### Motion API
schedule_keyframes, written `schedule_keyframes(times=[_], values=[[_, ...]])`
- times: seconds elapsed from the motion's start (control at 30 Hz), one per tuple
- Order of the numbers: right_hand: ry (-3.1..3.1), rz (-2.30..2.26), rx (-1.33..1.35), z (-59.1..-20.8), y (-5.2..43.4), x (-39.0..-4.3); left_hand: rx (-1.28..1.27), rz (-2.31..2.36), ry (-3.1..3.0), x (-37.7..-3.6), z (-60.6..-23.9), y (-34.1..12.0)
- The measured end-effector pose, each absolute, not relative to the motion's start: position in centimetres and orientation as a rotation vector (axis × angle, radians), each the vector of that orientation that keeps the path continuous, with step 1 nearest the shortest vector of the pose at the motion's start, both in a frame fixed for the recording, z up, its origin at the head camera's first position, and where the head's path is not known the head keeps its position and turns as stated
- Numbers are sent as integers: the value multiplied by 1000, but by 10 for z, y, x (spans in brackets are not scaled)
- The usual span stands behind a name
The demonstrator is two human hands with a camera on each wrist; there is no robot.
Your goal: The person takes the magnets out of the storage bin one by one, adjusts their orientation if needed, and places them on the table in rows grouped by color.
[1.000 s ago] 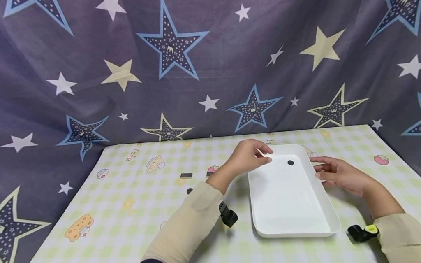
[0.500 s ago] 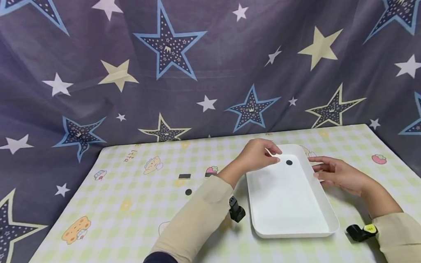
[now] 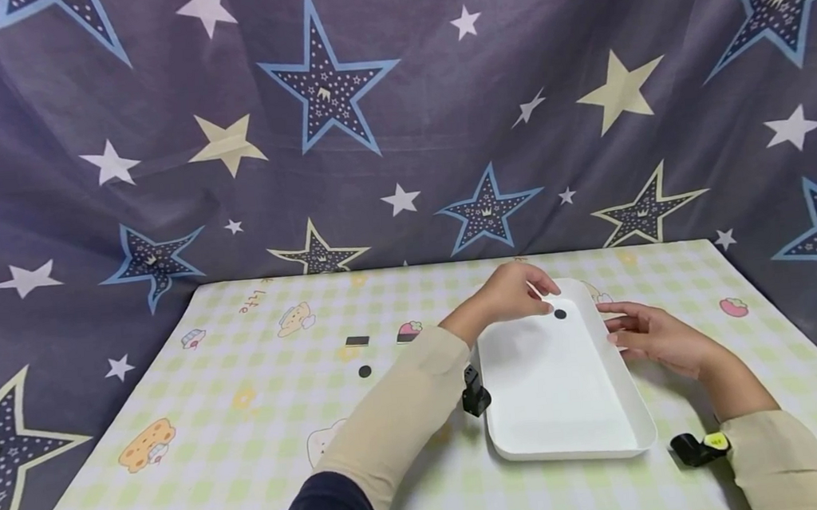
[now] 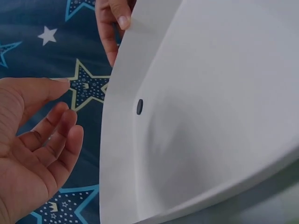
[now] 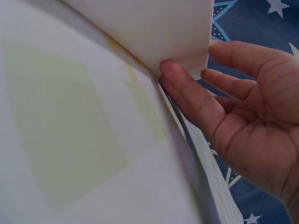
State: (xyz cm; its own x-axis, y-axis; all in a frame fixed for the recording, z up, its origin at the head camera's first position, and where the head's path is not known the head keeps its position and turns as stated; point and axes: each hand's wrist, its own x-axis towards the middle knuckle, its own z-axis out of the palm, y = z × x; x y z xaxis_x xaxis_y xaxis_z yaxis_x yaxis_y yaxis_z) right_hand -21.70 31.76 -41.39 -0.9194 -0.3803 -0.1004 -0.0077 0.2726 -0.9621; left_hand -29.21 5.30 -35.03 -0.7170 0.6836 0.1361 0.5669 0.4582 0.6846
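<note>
A white rectangular tray (image 3: 567, 402) lies on the table with a small black disc (image 3: 560, 314) near its far end. My left hand (image 3: 515, 290) hovers over the tray's far left part, fingertips close to the disc. In the left wrist view its thumb and loosely bent fingers (image 4: 51, 140) stand apart with nothing between them, and the disc shows inside the wall. My right hand (image 3: 663, 339) is at the tray's right side. In the right wrist view its fingertips (image 5: 175, 72) touch the outside of the tray wall, near the bottom edge.
Left of the tray, another black disc (image 3: 365, 371) and two small black rectangular pieces (image 3: 358, 341) lie on the checked tablecloth (image 3: 252, 459). A star-patterned curtain (image 3: 398, 128) hangs behind the table. Black wrist cameras (image 3: 475, 394) sit at both wrists.
My left hand has moved right over the tray, toward the black disc, uncovering the other disc on the table. My right hand stays at the tray's side, and the tray keeps its place.
</note>
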Motion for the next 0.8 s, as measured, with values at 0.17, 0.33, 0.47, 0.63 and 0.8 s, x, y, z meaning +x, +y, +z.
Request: schedule_keyframes(times=[0.17,0.33,0.47,0.63,0.8], values=[[2233,-1692,-361,-414,317,-217,1100,1094,2531,-296,-356,59],[2232,-1703,-374,-414,316,-217,1076,1128,2520,-301,-360,64],[2233,-1701,-383,-414,316,-218,1065,1141,2519,-305,-364,69],[2235,-1699,-393,-415,316,-218,1040,1125,2525,-309,-369,76],[2237,-1704,-386,-415,316,-218,990,1072,2553,-313,-375,79]])
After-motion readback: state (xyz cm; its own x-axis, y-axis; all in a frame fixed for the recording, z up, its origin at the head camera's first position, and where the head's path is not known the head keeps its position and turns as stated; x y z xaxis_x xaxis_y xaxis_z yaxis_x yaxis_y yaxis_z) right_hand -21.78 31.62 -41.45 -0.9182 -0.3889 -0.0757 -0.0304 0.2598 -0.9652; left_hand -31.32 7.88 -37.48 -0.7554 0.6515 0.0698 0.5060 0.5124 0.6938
